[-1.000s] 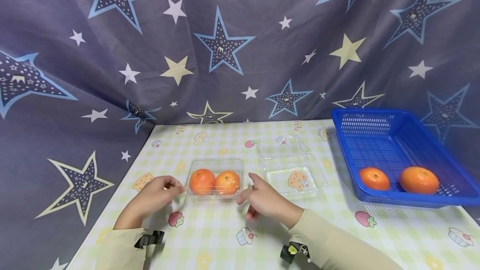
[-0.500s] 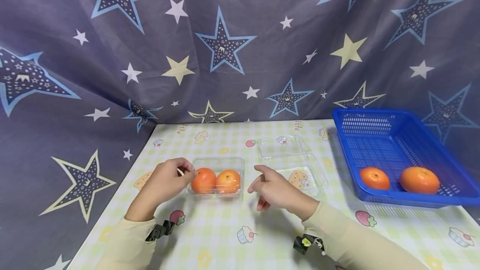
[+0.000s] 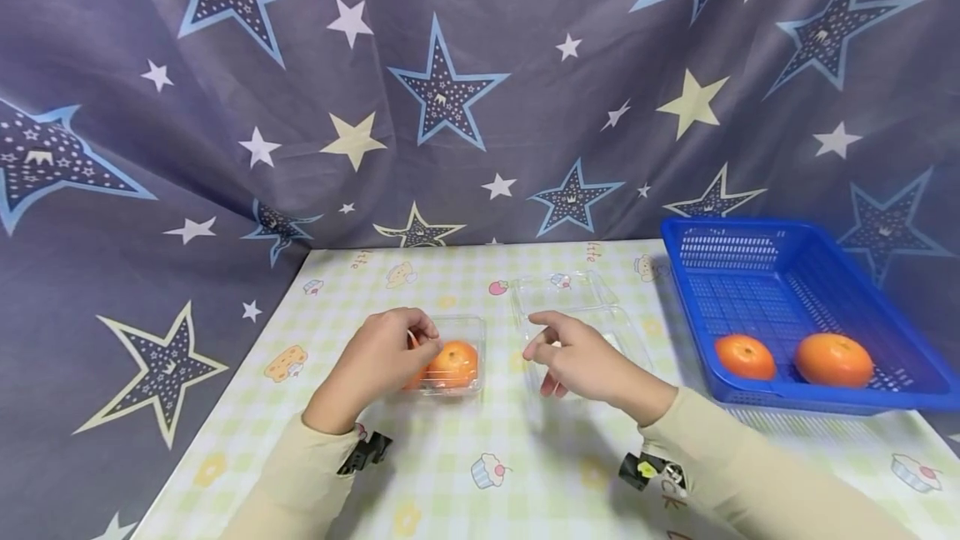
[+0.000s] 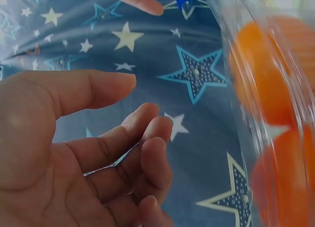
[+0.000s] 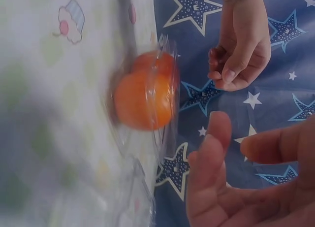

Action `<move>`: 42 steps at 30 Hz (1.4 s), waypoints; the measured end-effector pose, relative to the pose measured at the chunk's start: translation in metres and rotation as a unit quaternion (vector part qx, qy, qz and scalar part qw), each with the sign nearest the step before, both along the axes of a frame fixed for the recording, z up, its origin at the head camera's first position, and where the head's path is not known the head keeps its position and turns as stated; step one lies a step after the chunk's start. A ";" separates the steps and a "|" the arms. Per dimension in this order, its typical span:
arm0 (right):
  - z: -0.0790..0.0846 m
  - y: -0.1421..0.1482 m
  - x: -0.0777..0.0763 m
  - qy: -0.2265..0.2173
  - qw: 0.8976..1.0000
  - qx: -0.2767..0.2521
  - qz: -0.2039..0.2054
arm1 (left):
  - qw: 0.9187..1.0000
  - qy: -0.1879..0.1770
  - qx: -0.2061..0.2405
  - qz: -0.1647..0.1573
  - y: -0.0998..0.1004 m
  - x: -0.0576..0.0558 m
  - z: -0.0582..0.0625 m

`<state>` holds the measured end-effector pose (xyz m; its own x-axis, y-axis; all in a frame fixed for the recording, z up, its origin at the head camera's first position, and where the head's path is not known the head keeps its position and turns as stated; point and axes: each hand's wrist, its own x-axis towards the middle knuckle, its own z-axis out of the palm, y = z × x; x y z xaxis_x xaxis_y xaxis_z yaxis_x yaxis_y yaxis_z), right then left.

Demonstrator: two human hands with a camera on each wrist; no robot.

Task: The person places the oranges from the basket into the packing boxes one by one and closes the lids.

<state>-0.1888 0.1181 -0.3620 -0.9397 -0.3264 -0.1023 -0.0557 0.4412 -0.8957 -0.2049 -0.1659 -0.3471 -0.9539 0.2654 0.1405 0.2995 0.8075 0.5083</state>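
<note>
As two oranges (image 3: 454, 363) sit inside the one closed box (image 3: 463, 328), left of the one open box (image 3: 568, 294), two more oranges (image 3: 834, 359) lie at the near side of the blue basket (image 3: 757, 277). The left hand (image 3: 384, 355) hangs over the closed box's left part, the right hand (image 3: 583, 359) over the open box; both hold nothing, moderately wide, fingers loosely bent. Patterned bench (image 3: 442, 457) stretches nearward of the boxes; the basket reaches its right edge. Since a second ago, both hands have shifted right, while the boxes have stayed put
</note>
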 end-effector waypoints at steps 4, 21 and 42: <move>0.006 0.012 -0.001 0.016 1.000 0.018 0.002 | 1.000 0.005 0.002 -0.009 0.013 -0.002 -0.001; 0.028 0.062 0.001 0.090 0.988 0.126 -0.005 | 0.996 0.054 -0.049 -0.053 0.073 0.000 -0.004; 0.040 0.122 -0.001 0.158 0.958 0.234 -0.050 | 0.989 0.102 -0.091 -0.062 0.115 -0.011 -0.052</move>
<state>-0.1902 0.2406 -0.3223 -0.9717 -0.2222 0.0801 -0.2294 0.8071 -0.5441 -0.2160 -0.0511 -0.3994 -0.8693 0.4171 0.2652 0.4830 0.8309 0.2764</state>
